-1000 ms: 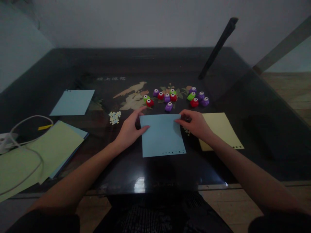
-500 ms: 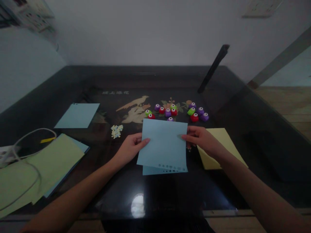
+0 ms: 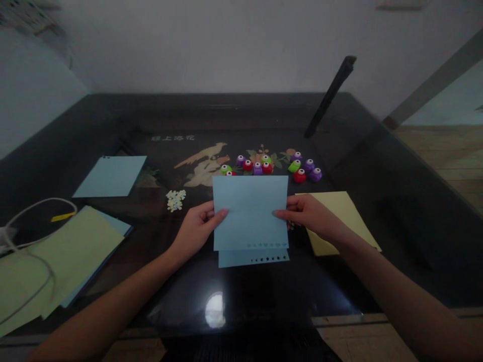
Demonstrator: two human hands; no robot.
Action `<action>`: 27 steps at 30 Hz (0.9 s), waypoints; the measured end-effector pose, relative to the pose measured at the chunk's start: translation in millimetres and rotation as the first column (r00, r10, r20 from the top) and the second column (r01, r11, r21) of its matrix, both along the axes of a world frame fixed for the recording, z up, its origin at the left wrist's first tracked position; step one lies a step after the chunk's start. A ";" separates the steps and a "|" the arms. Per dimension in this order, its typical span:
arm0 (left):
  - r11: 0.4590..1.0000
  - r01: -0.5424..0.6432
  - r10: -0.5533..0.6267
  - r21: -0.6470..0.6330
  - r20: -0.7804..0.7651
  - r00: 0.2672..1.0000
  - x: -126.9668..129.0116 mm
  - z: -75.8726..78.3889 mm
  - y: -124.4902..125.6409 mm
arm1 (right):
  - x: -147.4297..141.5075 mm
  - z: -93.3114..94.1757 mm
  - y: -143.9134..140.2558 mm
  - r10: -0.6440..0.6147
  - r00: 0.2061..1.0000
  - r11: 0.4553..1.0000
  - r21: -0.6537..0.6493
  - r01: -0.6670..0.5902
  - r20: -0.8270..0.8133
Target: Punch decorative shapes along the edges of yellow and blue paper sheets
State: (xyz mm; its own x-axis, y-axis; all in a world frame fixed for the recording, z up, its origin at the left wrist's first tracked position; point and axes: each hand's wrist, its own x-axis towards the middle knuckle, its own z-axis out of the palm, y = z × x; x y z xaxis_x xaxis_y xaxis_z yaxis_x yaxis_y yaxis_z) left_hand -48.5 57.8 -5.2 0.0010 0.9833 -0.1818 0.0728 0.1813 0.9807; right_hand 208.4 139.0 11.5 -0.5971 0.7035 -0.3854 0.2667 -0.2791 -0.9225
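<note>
Since a second ago the square light-blue paper sheet (image 3: pixel 250 213) has left the dark glossy table (image 3: pixel 264 291) and is now folded over, its flap lifted. The left hand (image 3: pixel 196 230) pinches its left edge, thumb on top; the right hand (image 3: pixel 310 214) pinches the right edge. Two more paper piles lie left, one yellow sheet (image 3: pixel 349 211) right, about eleven small coloured punches (image 3: pixel 300 175) behind.
</note>
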 end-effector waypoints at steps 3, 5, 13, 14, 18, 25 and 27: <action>1.000 0.011 -0.011 0.027 -0.018 1.000 1.5 -0.5 -0.4 | 1.6 -2.1 0.4 -0.004 1.000 1.000 -0.005 0.004 0.010; 0.999 0.015 -0.014 0.041 -0.018 1.000 2.4 -0.7 -0.6 | 2.3 -2.7 0.8 -0.010 1.000 1.000 -0.003 0.010 0.016; 0.998 0.015 -0.011 0.057 -0.061 0.998 5.0 2.0 -1.3 | 1.0 -2.9 1.2 -0.017 0.999 1.000 -0.014 0.017 0.030; 0.998 0.011 -0.007 0.062 -0.062 0.998 5.2 2.4 -1.3 | 0.9 -3.1 1.3 -0.020 0.999 1.000 -0.015 0.021 0.028; 0.999 0.008 -0.005 0.051 -0.059 0.998 5.2 1.5 -1.1 | 1.4 -3.3 1.9 -0.032 0.999 0.999 -0.015 0.032 0.012; 0.994 0.039 -0.018 0.107 -0.190 0.982 -2.3 -5.2 1.6 | 3.4 -1.7 2.8 -0.055 0.998 0.998 0.007 0.055 0.033; 0.990 0.041 -0.009 0.132 -0.236 0.972 -4.4 -4.5 3.0 | 4.6 -1.1 4.0 -0.064 0.997 0.998 0.026 0.063 0.039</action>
State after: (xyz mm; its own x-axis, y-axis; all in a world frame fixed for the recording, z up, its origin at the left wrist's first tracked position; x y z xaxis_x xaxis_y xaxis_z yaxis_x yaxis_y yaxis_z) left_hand -52.9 60.8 -9.7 -0.0008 0.9990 -0.0452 0.3065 0.0433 0.9509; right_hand 213.0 143.0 10.5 -0.5353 0.7492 -0.3901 0.2855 -0.2742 -0.9183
